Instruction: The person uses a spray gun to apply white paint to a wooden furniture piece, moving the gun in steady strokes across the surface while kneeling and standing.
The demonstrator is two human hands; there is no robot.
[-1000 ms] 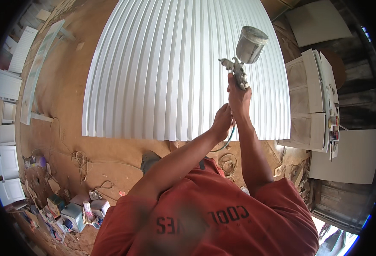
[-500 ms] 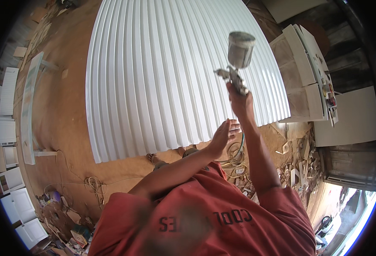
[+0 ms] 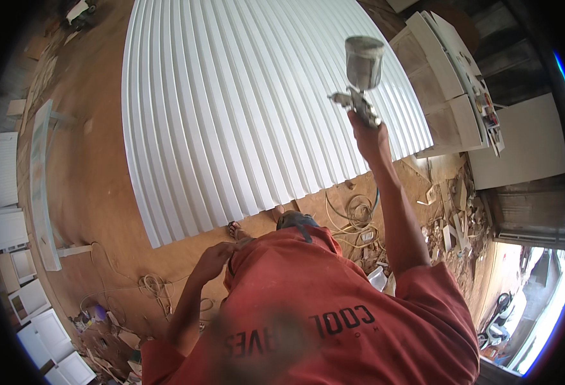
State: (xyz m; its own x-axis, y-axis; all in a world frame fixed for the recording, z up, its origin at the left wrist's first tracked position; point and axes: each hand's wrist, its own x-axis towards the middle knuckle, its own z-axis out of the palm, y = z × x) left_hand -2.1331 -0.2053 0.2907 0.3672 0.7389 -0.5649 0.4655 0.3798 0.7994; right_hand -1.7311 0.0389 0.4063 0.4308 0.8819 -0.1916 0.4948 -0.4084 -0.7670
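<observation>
Right hand [image 3: 371, 138] clamps 1 spray gun [image 3: 363, 77] above the ribbed panel [image 3: 244, 122] — left hand [image 3: 216, 259] beside the red shirt [image 3: 289, 276], can't tell its grip — broad floor [image 3: 96, 183] past the panel's left edge!

Right hand [image 3: 372, 140] gripped a grey metal spray gun [image 3: 363, 108], its round, stained metal cup [image 3: 364, 63] topmost, seen against a broad white ribbed panel [image 3: 231, 115]; left hand [image 3: 216, 260] hung low at the waist, beside the red short-sleeved shirt [image 3: 295, 282]. Coiled yellowish hose [image 3: 348, 226] lay on brown floor [image 3: 96, 199] near the panel's lower edge. Long pale narrow bench [image 3: 41, 186] stood well apart leftward; white boxy cabinet [image 3: 460, 122], just beside the panel, rightward.
</observation>
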